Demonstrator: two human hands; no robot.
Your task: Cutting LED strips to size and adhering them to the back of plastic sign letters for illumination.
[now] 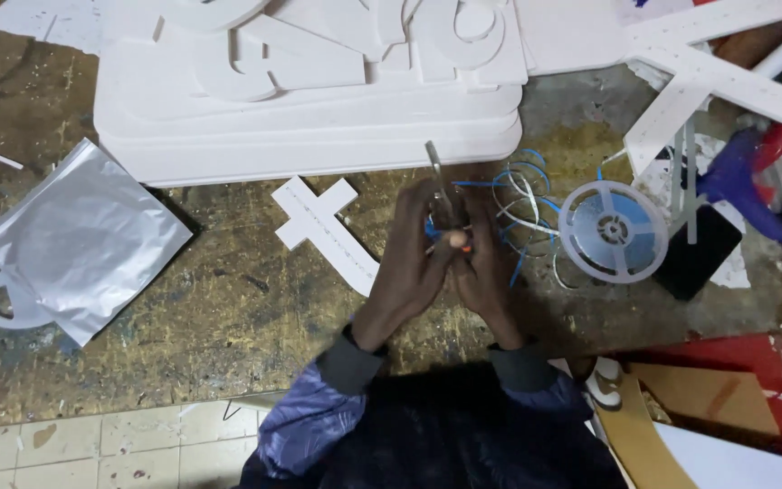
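- We see stacked white foam letter boards [319,136] just beyond our hands.
- Clear strip reel [613,231] lies right of them.
- Left hand [414,267] and right hand [481,272] close together on metal scissors [439,186], blades pointing away.

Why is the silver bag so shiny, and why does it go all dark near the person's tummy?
In the head view, the silver foil bag catches the light and glares pale grey; the dark jacket at the bottom is in shadow, so its detail is lost; the left hand and right hand look slightly soft, and the white foam board is nearly washed out.
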